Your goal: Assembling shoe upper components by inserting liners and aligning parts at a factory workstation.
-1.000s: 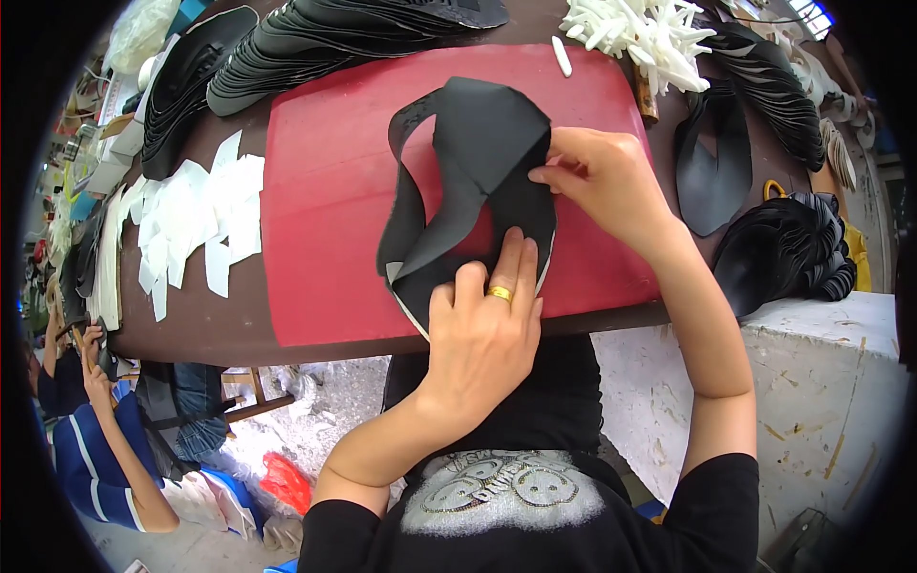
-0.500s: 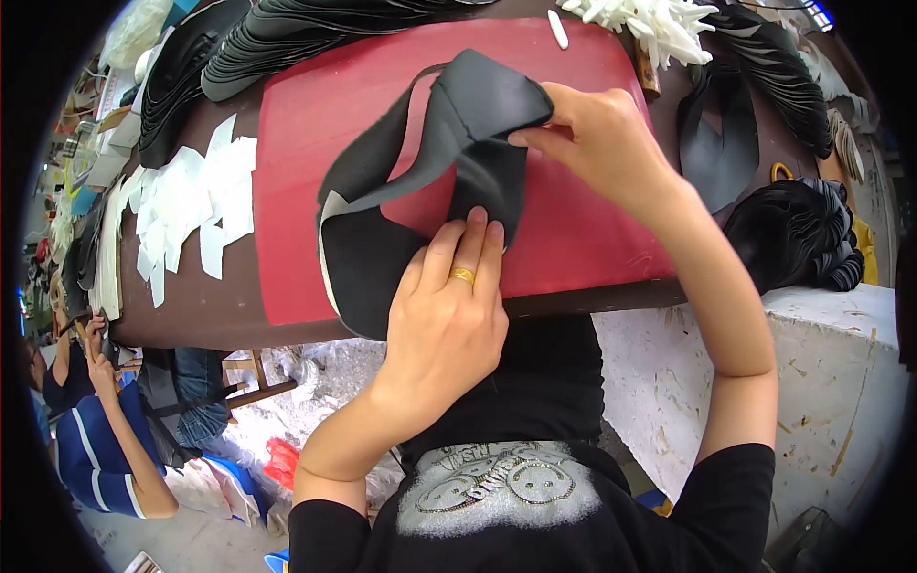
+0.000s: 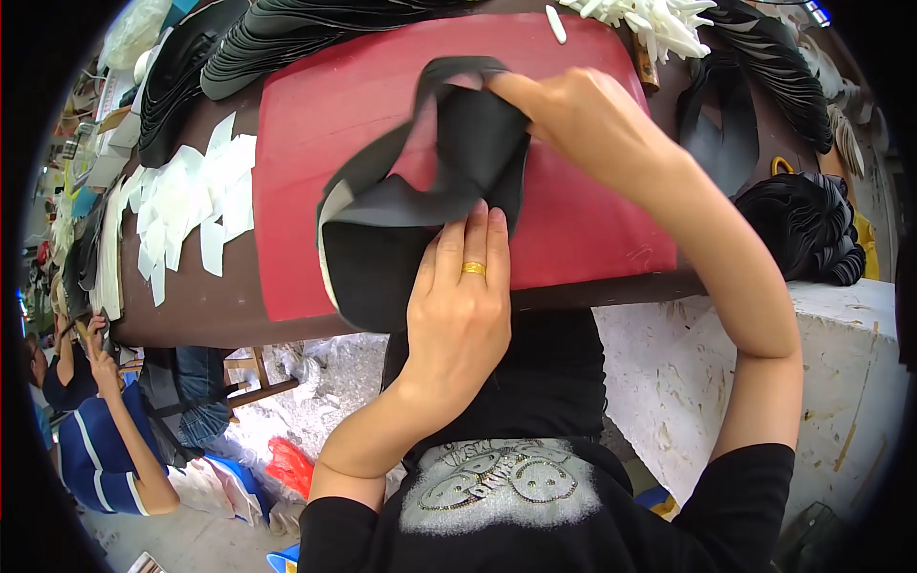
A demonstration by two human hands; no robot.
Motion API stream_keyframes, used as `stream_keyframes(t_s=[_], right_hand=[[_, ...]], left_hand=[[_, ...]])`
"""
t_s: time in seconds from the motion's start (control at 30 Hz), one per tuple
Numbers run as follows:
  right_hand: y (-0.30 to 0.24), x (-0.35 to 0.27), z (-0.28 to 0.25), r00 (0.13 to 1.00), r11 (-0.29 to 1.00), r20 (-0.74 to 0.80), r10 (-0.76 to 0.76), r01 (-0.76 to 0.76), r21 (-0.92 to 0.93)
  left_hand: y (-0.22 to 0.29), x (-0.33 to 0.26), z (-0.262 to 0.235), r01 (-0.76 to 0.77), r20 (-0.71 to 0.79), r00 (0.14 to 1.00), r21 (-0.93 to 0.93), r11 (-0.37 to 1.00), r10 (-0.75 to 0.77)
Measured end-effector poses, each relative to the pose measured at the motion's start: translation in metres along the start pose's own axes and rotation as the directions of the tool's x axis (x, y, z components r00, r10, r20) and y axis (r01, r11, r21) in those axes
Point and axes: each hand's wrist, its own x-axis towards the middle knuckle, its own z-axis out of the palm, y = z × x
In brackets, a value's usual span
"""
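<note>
A black leather piece (image 3: 373,263), looped like a shoe upper with a pale strip along its left edge, lies on a red mat (image 3: 306,134). My left hand (image 3: 458,306), a gold ring on one finger, rests with its fingers stretched out flat on the near part of the leather. At the far right end of the loop, my right hand (image 3: 592,129) pinches the leather edge and holds that part raised. Its fingertips are partly hidden by the hand and the folded leather.
White cut pieces (image 3: 181,205) lie left of the mat. Stacked black leather pieces (image 3: 315,48) line the far side, more (image 3: 798,229) sit at the right. White slender pieces (image 3: 659,24) are piled far right. Another person (image 3: 105,449) sits at the lower left.
My right hand has moved slightly away from me and turned over, folding the far end of the leather. My left hand has slid a little to the right, still flat on the piece.
</note>
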Motion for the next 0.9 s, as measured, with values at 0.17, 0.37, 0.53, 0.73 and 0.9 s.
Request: stream_keyframes(t_s=[0.17, 0.37, 0.53, 0.73, 0.9], right_hand=[[0.020, -0.023, 0.029, 0.977, 0.991, -0.199, 0.075, -0.095, -0.097], [0.009, -0.020, 0.049, 0.938, 0.971, -0.343, 0.040, -0.117, -0.207], [0.006, -0.016, 0.043, 0.924, 0.986, -0.378, 0.052, -0.107, -0.126], [-0.001, -0.028, 0.045, 0.931, 0.981, -0.332, 0.152, -0.182, -0.060], [-0.010, -0.032, 0.055, 0.910, 0.953, -0.355, 0.212, -0.273, -0.132]], left_hand=[[0.014, -0.001, -0.006, 0.172, 0.027, 0.985, -0.142, 0.975, -0.170], [0.015, 0.018, -0.006, 0.237, 0.110, 0.967, -0.072, 0.969, -0.229], [0.002, 0.037, -0.003, 0.244, 0.228, 0.943, 0.015, 0.970, -0.241], [-0.011, 0.020, 0.007, 0.039, 0.085, 0.995, 0.091, 0.995, -0.047], [-0.006, 0.020, 0.008, 0.056, 0.014, 0.998, 0.095, 0.994, -0.058]])
